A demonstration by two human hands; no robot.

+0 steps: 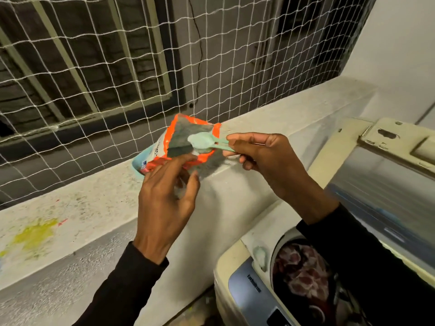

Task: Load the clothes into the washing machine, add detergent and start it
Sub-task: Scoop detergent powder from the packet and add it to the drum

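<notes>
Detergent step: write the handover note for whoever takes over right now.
Left hand: fingers hold the torn mouth of the detergent pouch open; the pouch rests on the ledge.
Right hand: pinches the handle of a green scoop, heaped with powder, at the pouch mouth.
Washing machine: lower right, lid up, clothes already in the drum.
Done: clothes are in, a scoop is filled.
Left: tip the powder into the machine, close the lid, start the cycle. Whether any earlier scoop went in cannot be told.
</notes>
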